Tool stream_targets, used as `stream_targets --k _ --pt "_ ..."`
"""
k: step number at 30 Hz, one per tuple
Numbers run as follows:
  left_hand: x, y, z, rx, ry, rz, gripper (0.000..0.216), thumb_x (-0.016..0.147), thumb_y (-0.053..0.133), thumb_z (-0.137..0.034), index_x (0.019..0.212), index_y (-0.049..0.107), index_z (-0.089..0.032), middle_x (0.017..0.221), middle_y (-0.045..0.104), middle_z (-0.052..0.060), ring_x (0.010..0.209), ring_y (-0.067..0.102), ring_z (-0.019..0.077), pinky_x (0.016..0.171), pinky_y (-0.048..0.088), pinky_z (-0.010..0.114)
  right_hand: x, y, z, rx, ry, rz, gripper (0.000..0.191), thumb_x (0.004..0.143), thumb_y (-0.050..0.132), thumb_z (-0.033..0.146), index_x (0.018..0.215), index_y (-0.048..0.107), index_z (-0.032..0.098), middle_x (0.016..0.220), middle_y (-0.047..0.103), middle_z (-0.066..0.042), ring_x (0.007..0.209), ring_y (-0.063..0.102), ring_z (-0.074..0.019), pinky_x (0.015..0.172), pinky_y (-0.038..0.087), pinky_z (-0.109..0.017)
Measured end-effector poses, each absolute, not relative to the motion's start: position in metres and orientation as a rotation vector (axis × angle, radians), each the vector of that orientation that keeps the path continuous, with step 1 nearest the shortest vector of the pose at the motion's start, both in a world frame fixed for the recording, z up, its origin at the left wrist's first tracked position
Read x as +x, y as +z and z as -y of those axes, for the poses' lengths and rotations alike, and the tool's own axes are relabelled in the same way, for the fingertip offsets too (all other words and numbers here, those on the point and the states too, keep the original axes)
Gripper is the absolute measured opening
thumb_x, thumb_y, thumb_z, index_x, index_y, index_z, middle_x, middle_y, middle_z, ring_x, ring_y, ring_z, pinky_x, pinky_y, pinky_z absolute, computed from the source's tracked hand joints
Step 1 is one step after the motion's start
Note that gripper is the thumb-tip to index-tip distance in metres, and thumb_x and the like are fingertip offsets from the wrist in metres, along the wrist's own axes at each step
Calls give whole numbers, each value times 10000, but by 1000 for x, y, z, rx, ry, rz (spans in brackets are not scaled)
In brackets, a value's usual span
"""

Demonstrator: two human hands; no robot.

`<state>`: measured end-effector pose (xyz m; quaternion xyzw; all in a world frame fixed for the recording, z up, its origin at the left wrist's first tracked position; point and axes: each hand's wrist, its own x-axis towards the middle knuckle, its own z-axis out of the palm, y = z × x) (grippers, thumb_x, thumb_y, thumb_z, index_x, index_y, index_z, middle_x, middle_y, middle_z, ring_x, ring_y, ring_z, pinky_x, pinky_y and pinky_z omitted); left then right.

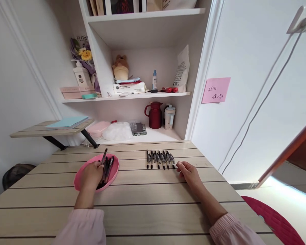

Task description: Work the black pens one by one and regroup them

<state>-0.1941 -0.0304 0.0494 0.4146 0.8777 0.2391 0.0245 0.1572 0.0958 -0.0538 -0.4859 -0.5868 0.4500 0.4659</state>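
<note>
A pink shallow bowl (115, 167) lies on the wooden table (142, 204) at left of centre, with several black pens (108, 168) in it. My left hand (91, 175) rests in the bowl, fingers closed round one black pen whose tip sticks up toward the shelf. Several more black pens (160, 159) lie side by side in a neat row on the table at centre. My right hand (188, 170) rests on the table just right of that row, fingers loosely curled, holding nothing, fingertips close to the last pen.
Behind the table stand shelves with a red jug (155, 115), a white mug (169, 117), a plastic bag (117, 131) and a pink box (98, 128). A small side shelf with a blue book (66, 122) juts out at left. A pink note (216, 90) hangs on the wall at right.
</note>
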Motion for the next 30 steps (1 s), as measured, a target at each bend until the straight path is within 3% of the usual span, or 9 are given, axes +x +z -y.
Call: stream_targets --k 4,8,13,16,19,25,30 --pt "-211 39 37 1211 583 -2776 180 676 479 -243 647 653 -206 640 675 79 663 613 256 521 376 291 157 -54 -96 -1218 1082 1471 433 701 481 574 737 605 161 598 596 -24 453 475 -122 448 335 -250" --pt "-208 35 31 1237 541 -2790 240 710 458 -303 761 668 -200 721 689 102 691 618 271 534 397 308 158 -55 -97 -1228 1063 1462 404 708 476 543 742 606 163 606 603 -30 448 480 -128 450 339 -254" --pt "-194 37 23 1423 747 -2845 364 770 396 -377 956 631 -171 948 657 130 908 578 274 704 429 336 165 -56 -105 -1394 851 1513 294 725 452 430 714 598 175 629 621 -37 498 522 -146 490 355 -257" --pt "-162 32 13 1676 1108 -2657 319 771 407 -333 924 635 -169 961 649 103 952 556 248 796 422 337 164 -50 -106 -1602 640 1645 233 720 461 365 682 603 184 639 634 -41 600 561 -164 546 358 -253" --pt "-112 21 2 1862 1264 -2248 272 763 423 -284 881 635 -161 912 651 83 876 582 211 791 437 316 152 -42 -104 -1788 502 1806 223 717 488 378 695 607 191 696 654 -58 709 584 -187 580 351 -255" --pt "-30 -5 0 2070 1126 -1800 225 775 419 -221 834 634 -188 874 630 69 869 571 198 781 425 320 129 -37 -101 -1958 266 2004 244 761 466 339 871 579 153 896 650 -120 846 591 -225 654 361 -283" --pt "-21 -23 -1 1847 1179 -1653 157 709 484 -177 713 641 -191 780 632 57 812 569 206 760 413 324 130 -38 -101 -1951 216 2013 200 798 418 275 857 564 151 878 644 -122 818 596 -211 650 349 -284"
